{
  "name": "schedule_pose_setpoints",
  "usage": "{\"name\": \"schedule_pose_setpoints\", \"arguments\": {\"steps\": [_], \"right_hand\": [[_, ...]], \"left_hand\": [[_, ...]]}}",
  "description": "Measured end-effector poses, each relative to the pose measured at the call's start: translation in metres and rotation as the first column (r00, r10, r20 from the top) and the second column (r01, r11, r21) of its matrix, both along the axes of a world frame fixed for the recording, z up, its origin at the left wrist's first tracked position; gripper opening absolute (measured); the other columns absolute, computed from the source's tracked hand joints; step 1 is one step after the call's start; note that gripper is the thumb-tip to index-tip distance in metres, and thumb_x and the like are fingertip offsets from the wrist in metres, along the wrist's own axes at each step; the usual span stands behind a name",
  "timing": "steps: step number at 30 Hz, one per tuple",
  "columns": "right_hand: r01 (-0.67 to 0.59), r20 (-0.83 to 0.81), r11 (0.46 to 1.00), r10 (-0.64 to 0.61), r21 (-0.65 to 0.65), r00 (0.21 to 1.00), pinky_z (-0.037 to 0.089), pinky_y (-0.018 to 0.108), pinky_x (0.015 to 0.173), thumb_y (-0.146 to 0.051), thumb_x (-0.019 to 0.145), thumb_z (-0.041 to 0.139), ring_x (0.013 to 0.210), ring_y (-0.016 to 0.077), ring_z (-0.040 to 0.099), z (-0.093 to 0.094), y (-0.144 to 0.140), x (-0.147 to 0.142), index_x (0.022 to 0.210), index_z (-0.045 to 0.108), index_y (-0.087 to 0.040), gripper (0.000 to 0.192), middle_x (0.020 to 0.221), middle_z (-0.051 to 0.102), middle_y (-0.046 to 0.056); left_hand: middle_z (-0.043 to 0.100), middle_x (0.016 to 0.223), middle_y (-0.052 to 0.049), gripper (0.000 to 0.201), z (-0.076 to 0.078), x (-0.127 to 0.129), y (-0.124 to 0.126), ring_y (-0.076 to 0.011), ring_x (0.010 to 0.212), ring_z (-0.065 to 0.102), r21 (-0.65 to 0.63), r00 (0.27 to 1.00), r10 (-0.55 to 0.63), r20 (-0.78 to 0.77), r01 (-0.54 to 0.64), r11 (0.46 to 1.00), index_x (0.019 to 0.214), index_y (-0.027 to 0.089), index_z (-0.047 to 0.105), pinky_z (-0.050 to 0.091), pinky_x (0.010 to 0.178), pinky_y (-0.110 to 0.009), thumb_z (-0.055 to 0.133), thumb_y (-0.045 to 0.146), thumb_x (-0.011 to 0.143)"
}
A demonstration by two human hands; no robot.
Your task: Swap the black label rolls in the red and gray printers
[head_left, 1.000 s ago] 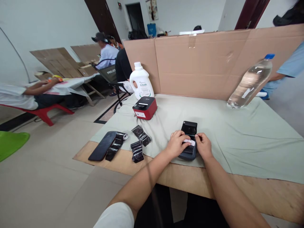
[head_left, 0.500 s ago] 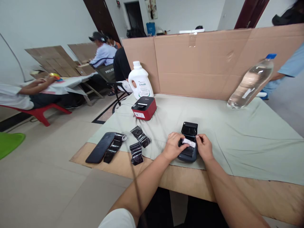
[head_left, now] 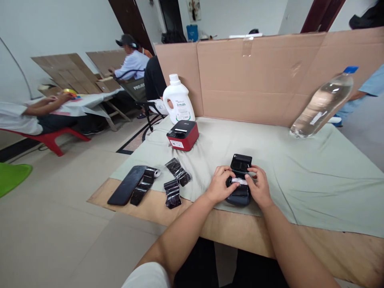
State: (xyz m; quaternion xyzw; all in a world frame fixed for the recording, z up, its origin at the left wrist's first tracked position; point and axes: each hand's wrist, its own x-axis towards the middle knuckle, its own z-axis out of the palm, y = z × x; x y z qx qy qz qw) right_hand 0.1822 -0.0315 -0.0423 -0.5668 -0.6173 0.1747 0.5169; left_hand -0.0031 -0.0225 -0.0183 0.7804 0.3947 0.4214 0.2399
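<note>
A small dark label printer (head_left: pixel 239 194) lies near the front edge of the cloth-covered table, its lid (head_left: pixel 240 162) tipped open away from me. A white paper roll (head_left: pixel 239 181) sits in its open bay. My left hand (head_left: pixel 220 184) grips the printer's left side, with the thumb touching the roll. My right hand (head_left: pixel 260 187) holds the right side, fingers bent over the roll's end.
A red printer (head_left: pixel 183 135), a white jug (head_left: pixel 178 100) and a tilted water bottle (head_left: pixel 323 103) stand before a cardboard screen (head_left: pixel 264 76). A phone (head_left: pixel 127 190) and black wrappers (head_left: pixel 177 171) lie at the left front. People sit at the far left.
My right hand's fingers have moved in over the roll. The view has shifted slightly; the printer has stayed in place.
</note>
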Motion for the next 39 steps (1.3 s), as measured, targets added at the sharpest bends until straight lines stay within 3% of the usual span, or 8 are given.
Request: {"name": "schedule_pose_setpoints", "arguments": {"steps": [11, 17, 21, 28, 31, 34, 37, 39], "right_hand": [[0.027, -0.119, 0.998, -0.033, -0.049, 0.992, 0.049, 0.038, 0.083, -0.042, 0.086, 0.052, 0.106, 0.0227, 0.056, -0.004, 0.003, 0.000, 0.106, 0.057, -0.020, 0.030, 0.113, 0.060, 0.010], [0.011, -0.050, 1.000, -0.012, -0.017, 0.999, 0.050, 0.041, 0.085, -0.036, 0.081, 0.056, 0.118, 0.0261, 0.051, 0.000, 0.001, 0.001, 0.104, 0.063, -0.022, 0.028, 0.126, 0.056, 0.012], [0.037, -0.061, 0.997, -0.040, -0.061, 0.997, 0.051, 0.041, 0.082, -0.033, 0.077, 0.058, 0.116, 0.0267, 0.051, -0.003, 0.004, 0.001, 0.115, 0.062, -0.023, 0.040, 0.128, 0.056, 0.012], [-0.003, -0.083, 0.991, -0.008, -0.135, 0.997, 0.049, 0.044, 0.088, -0.033, 0.076, 0.053, 0.113, 0.0261, 0.053, -0.010, 0.010, -0.001, 0.116, 0.064, -0.023, 0.042, 0.127, 0.056, 0.010], [0.003, -0.029, 0.990, -0.007, -0.138, 1.000, 0.047, 0.047, 0.091, -0.031, 0.073, 0.052, 0.113, 0.0280, 0.052, -0.012, 0.011, -0.003, 0.109, 0.067, -0.022, 0.040, 0.124, 0.058, 0.011], [-0.008, -0.048, 0.991, 0.002, -0.134, 0.999, 0.048, 0.045, 0.088, -0.030, 0.074, 0.052, 0.109, 0.0264, 0.053, -0.013, 0.010, -0.003, 0.123, 0.059, -0.021, 0.050, 0.124, 0.058, 0.012], [-0.036, -0.027, 0.991, 0.032, -0.131, 0.999, 0.047, 0.045, 0.091, -0.028, 0.074, 0.052, 0.110, 0.0256, 0.053, -0.012, 0.011, -0.001, 0.132, 0.051, -0.022, 0.059, 0.126, 0.056, 0.011], [-0.044, 0.018, 0.990, 0.047, -0.131, 0.999, 0.046, 0.046, 0.093, -0.028, 0.074, 0.051, 0.112, 0.0261, 0.052, -0.012, 0.011, 0.001, 0.128, 0.055, -0.023, 0.055, 0.124, 0.056, 0.010]], "left_hand": [[0.053, 0.111, -0.008, 0.030, -0.005, 0.000, 0.005, -0.0247, 0.111, 0.049, -0.081, 0.999, -0.031, 0.022, 0.033, 0.996, 0.096, 0.021, 0.059, 0.042, 0.098, -0.042, 0.075, 0.027, 0.071], [0.056, 0.120, -0.009, 0.029, -0.003, -0.002, 0.004, -0.0264, 0.116, 0.048, -0.075, 0.998, -0.059, 0.004, 0.059, 0.995, 0.098, 0.022, 0.062, 0.040, 0.101, -0.045, 0.073, 0.028, 0.073], [0.056, 0.121, -0.010, 0.031, -0.005, -0.002, 0.005, -0.0266, 0.118, 0.048, -0.068, 0.999, -0.048, 0.002, 0.048, 0.997, 0.101, 0.021, 0.063, 0.041, 0.102, -0.046, 0.074, 0.028, 0.073], [0.044, 0.144, -0.012, 0.035, -0.005, 0.001, 0.006, -0.0303, 0.134, 0.033, -0.052, 0.988, -0.085, -0.126, 0.079, 0.996, 0.115, 0.021, 0.064, 0.031, 0.110, -0.053, 0.061, 0.038, 0.084], [0.051, 0.137, -0.011, 0.034, -0.004, 0.002, 0.006, -0.0282, 0.129, 0.038, -0.042, 0.990, -0.093, -0.102, 0.089, 0.995, 0.116, 0.022, 0.064, 0.034, 0.109, -0.050, 0.058, 0.038, 0.086], [0.059, 0.124, -0.011, 0.029, -0.003, 0.001, 0.006, -0.0259, 0.120, 0.047, 0.000, 0.994, -0.107, -0.031, 0.107, 0.994, 0.112, 0.021, 0.064, 0.038, 0.105, -0.046, 0.058, 0.034, 0.086], [0.059, 0.120, -0.011, 0.026, -0.002, 0.000, 0.005, -0.0251, 0.116, 0.050, 0.009, 0.994, -0.105, 0.008, 0.105, 0.994, 0.109, 0.021, 0.063, 0.040, 0.102, -0.044, 0.058, 0.031, 0.086], [0.056, 0.124, -0.012, 0.026, -0.001, 0.000, 0.004, -0.0256, 0.119, 0.049, -0.003, 0.998, -0.070, 0.006, 0.070, 0.998, 0.109, 0.020, 0.062, 0.041, 0.103, -0.044, 0.058, 0.031, 0.086]]}}
